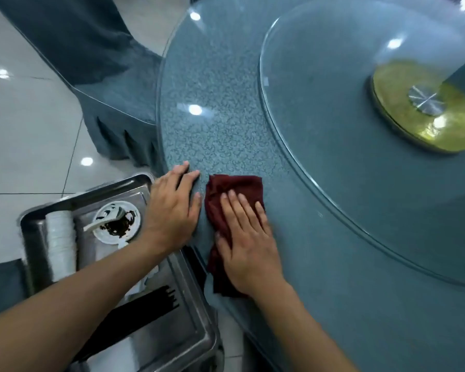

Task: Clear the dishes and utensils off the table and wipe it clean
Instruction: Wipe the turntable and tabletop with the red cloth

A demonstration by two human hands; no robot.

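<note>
Right hand (249,237) lies flat, fingers straight, pressing the dark red cloth (231,189) onto the table (226,116) near its edge. Left hand (172,205) rests open-palmed just beside it, holding nothing.

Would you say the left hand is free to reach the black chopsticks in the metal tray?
Probably yes: the left hand lies flat on the table edge, holding nothing, and the chopsticks lie uncovered in the tray right below its forearm.

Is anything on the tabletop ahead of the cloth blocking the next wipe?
Nothing visible does. The right hand presses the dark red cloth flat on the table; the glass ahead is bare up to the turntable rim. The left hand rests beside it, left.
</note>
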